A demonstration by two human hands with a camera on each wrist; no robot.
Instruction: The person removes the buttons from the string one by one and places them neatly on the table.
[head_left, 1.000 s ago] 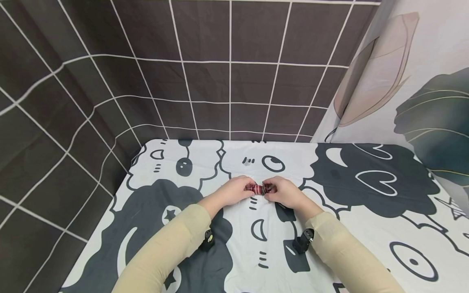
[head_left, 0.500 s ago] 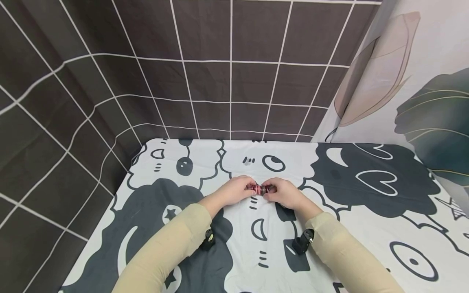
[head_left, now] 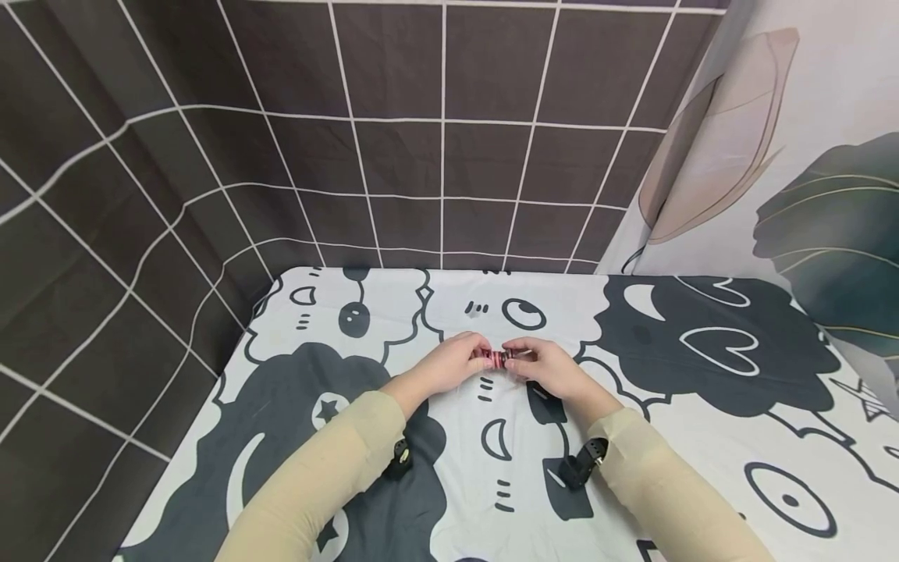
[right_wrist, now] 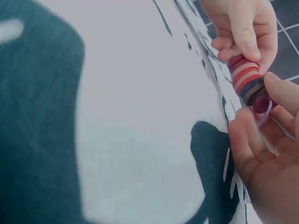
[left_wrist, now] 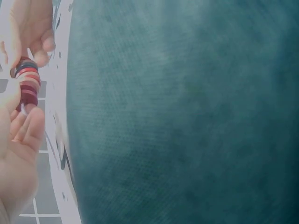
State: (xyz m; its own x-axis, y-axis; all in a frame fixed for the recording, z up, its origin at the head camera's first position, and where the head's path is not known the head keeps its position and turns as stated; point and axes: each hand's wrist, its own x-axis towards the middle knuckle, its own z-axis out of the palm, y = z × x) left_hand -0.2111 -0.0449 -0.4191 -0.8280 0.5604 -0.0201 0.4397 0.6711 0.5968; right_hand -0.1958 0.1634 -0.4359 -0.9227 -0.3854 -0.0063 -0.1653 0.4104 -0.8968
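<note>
Between both hands is a short striped stack of coloured rings (head_left: 498, 359), red, pink, maroon and black, with a thin pale purple cord (right_wrist: 265, 115) coming from its right end. My left hand (head_left: 454, 364) grips the maroon end; in the right wrist view its thumb (right_wrist: 248, 43) lies along the top. My right hand (head_left: 547, 366) holds the other end, its thumb (right_wrist: 282, 91) against the dark rings and its fingers (right_wrist: 243, 135) below, beside the cord. The left wrist view shows the stack (left_wrist: 29, 83) partly covered by both hands.
A white and dark grey patterned cloth (head_left: 562, 312) covers the table under the hands. Behind it hangs a dark curtain with white grid lines (head_left: 400, 156), also along the left. A leaf-print curtain (head_left: 843, 94) hangs at the right. Each wrist wears a black camera (head_left: 583, 462).
The right hand's index finger and thumb have spread a little wider at the dark end. The stack has shifted slightly up and left. My left hand keeps its grip.
</note>
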